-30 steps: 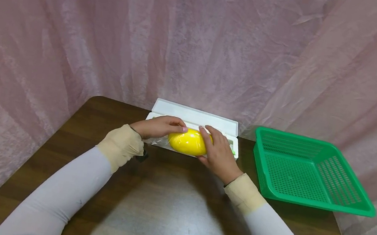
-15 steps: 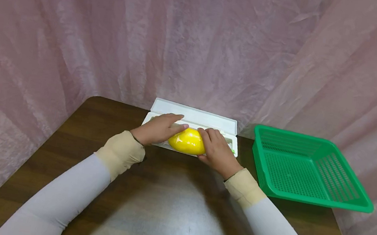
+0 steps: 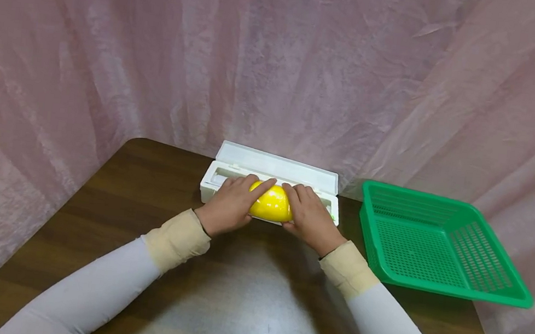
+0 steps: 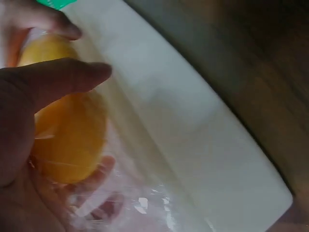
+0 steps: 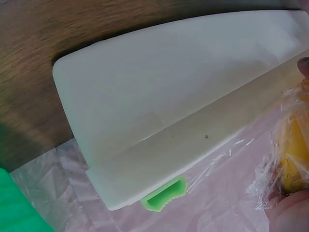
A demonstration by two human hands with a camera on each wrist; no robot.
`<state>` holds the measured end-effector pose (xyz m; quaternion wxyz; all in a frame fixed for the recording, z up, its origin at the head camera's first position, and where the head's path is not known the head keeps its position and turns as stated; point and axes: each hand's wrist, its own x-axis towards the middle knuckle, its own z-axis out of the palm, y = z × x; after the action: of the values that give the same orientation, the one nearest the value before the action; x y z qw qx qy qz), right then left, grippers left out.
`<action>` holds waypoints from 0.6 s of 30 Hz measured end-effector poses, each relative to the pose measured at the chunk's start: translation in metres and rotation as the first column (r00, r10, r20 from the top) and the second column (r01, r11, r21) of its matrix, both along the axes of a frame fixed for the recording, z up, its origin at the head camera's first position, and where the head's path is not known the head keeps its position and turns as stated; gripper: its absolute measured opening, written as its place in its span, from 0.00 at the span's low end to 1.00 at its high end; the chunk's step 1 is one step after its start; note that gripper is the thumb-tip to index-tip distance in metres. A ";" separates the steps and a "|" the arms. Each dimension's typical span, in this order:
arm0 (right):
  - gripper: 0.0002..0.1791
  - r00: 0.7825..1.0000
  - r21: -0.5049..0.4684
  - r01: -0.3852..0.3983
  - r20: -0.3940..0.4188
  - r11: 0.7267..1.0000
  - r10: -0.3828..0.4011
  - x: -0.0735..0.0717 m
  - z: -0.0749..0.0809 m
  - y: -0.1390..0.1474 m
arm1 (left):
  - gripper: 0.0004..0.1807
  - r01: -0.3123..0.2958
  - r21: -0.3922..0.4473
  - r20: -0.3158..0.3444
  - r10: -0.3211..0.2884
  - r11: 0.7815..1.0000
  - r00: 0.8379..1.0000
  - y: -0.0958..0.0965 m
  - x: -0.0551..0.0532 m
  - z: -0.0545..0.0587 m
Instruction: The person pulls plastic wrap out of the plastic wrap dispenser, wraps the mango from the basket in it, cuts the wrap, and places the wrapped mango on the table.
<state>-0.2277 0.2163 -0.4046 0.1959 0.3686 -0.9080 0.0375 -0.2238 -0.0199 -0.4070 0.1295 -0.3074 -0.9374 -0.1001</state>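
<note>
Directions are read from the yellow object as the dial centre, head view, 12 o'clock away from the person. A pink curtain (image 3: 283, 69) forms the backdrop at 12 o'clock. The table (image 3: 236, 312) carries the setup and extends toward 6 o'clock. The green basket (image 3: 437, 290) stands at 3 to 4 o'clock, probably set aside so that it does not obstruct the arms. The white box (image 3: 207, 193) lies directly behind the object, its lid (image 3: 277, 166) swung back toward 12 o'clock, presumably to leave the interior accessible. The left hand (image 3: 228, 205), at 9 o'clock, grasps one end of the object, thumb over the upper face. The right hand (image 3: 310, 217), at 3 o'clock, grasps the opposite end. This two-ended grip likely steadies the smooth, rounded body and presses its wrap close. The yellow object (image 3: 270, 205) is located between both hands, over the box's near edge; contact with the box cannot be determined. Clear film (image 4: 149, 205) covers it, with loose folds about the ends. A light-green slider (image 5: 166, 193) sits at the box edge, toward 3 o'clock.
</note>
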 end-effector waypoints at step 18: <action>0.44 0.999 -0.026 -0.037 0.001 0.999 0.037 -0.005 0.000 0.007 | 0.44 0.014 0.061 -0.084 -0.009 0.998 0.996 -0.010 -0.014 -0.008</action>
<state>-0.2331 0.2234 -0.4049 0.1994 0.3828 -0.9005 0.0534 -0.2381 -0.0295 -0.4147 0.1772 -0.3125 -0.9259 -0.1166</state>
